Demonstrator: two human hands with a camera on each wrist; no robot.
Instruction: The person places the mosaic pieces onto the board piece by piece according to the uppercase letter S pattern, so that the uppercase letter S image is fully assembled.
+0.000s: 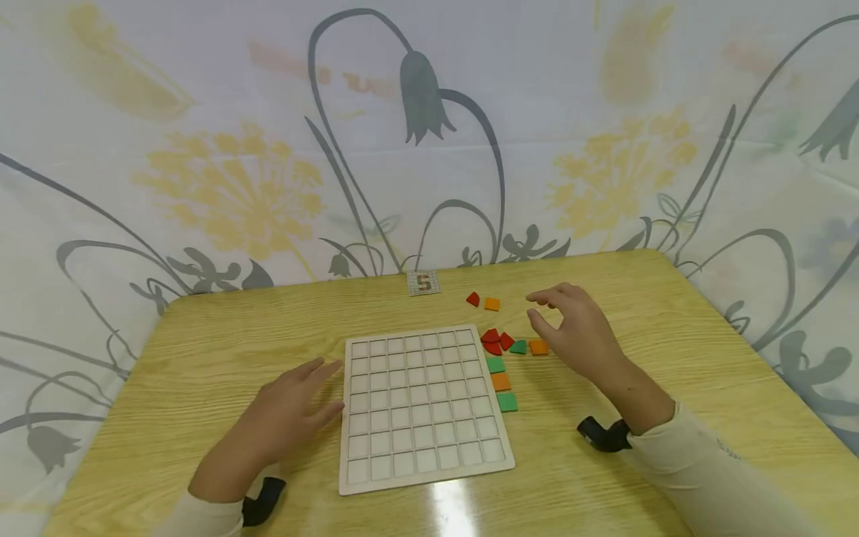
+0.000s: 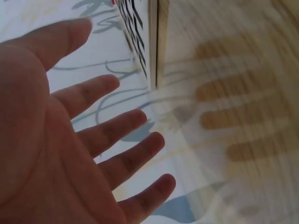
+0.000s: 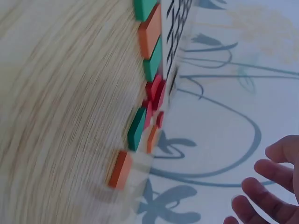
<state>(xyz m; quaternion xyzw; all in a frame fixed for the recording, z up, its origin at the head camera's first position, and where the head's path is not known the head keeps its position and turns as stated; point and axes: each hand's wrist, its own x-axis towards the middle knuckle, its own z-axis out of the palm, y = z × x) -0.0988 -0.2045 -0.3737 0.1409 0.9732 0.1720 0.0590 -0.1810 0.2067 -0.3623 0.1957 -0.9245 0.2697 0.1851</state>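
A white grid board lies on the table with bare squares. Beside its left edge is my left hand, fingers spread and holding nothing; the left wrist view shows the palm near the board's edge. My right hand hovers right of the board, fingers loosely bent and apart, by an orange square. Along the board's right edge lie green and orange squares, with red pieces and a green piece above. In the right wrist view, my right hand grips nothing.
A small card with a grid and an S-like figure lies at the table's back edge. Right of it are a red wedge and an orange square. A patterned cloth hangs behind the wooden table.
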